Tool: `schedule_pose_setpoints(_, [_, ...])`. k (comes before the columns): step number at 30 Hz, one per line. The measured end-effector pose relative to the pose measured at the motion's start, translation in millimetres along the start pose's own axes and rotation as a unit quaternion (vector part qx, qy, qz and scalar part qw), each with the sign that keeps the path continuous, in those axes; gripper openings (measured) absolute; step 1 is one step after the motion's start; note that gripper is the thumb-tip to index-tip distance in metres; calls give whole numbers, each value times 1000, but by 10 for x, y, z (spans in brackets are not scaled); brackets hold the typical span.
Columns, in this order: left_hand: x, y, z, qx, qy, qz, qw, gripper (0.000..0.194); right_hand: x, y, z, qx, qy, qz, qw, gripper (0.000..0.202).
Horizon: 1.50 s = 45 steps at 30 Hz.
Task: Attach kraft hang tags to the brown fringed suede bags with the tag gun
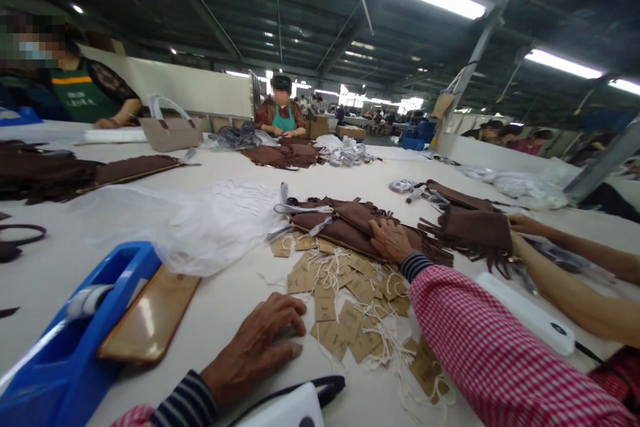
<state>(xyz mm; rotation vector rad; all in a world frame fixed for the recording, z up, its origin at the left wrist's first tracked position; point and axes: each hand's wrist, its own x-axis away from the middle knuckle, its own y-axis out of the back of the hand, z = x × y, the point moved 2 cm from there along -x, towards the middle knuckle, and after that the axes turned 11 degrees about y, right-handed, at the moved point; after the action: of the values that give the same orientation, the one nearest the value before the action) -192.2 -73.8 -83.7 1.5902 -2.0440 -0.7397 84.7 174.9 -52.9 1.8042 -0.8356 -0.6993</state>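
My left hand [255, 348] rests on the white table with its fingers apart and nothing in it, just left of a heap of brown paper tags [345, 320] with white strings. Farther forward, my right hand [391, 240] lies on a stack of dark brown fringed pouches [350, 220], its fingers spread over the top one. Whether the fingertips pinch the leather is hard to see, but the hand looks flat. A grey strap in clear wrap [305, 209] lies on the stack's left end.
Left are a blue tray [45, 380], a phone [150, 313] and white plastic sheeting [215, 220]. A white device [295, 410] is at the front edge. At right, another person's arms [565, 280] hold a fringed pouch [477, 230] near a white device [525, 313].
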Motion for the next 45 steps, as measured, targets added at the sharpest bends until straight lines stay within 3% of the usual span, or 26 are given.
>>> schedule_pose_setpoints(5, [2, 2, -28, 14, 20, 6, 1000, 12, -11, -7, -8, 19, 6, -8, 1000, 34])
schedule_pose_setpoints(9, [-3, 4, -33, 22, 13, 2, 1000, 12, -96, 258, -271, 27, -36, -20, 999, 28])
schedule_pose_setpoints(13, [0, 3, -10, 30, 7, -7, 1000, 13, -123, 770, -508, 40, -85, -58, 994, 30])
schedule_pose_setpoints(17, [9, -8, 28, 57, -5, -30, 998, 20, 1, 1387, -446, 34, -80, -116, 989, 34])
schedule_pose_setpoints(21, [-23, 56, 100, 79, 7, -191, 978, 42, 219, 1940, -135, 8, -7, -134, 991, 29])
schedule_pose_setpoints(24, [-37, 140, 105, 85, 10, -269, 959, 50, 428, 2301, 61, -89, 75, -118, 986, 21])
schedule_pose_setpoints(26, [7, 215, 33, 121, 17, -272, 954, 56, 587, 2485, 112, -215, 134, -63, 965, 21])
schedule_pose_setpoints(29, [186, 363, -216, 211, -3, -241, 947, 66, 805, 2617, 80, -385, 179, 12, 906, 34])
schedule_pose_setpoints(33, [456, 520, -540, 318, -11, -148, 937, 56, 828, 2427, 73, -461, 168, 23, 871, 47])
schedule_pose_setpoints(37, [479, 518, -504, 401, 63, -86, 910, 52, 509, 1891, 372, -492, 256, 69, 829, 43])
schedule_pose_setpoints(39, [404, 502, -369, 413, 114, -100, 898, 51, 320, 1586, 550, -463, 255, 70, 846, 38])
schedule_pose_setpoints(41, [315, 515, -216, 363, 157, -115, 911, 49, 188, 1314, 713, -404, 222, 46, 886, 34])
schedule_pose_setpoints(45, [215, 690, 30, 68, 191, -137, 970, 41, 191, 904, 1006, -334, 158, -4, 929, 39])
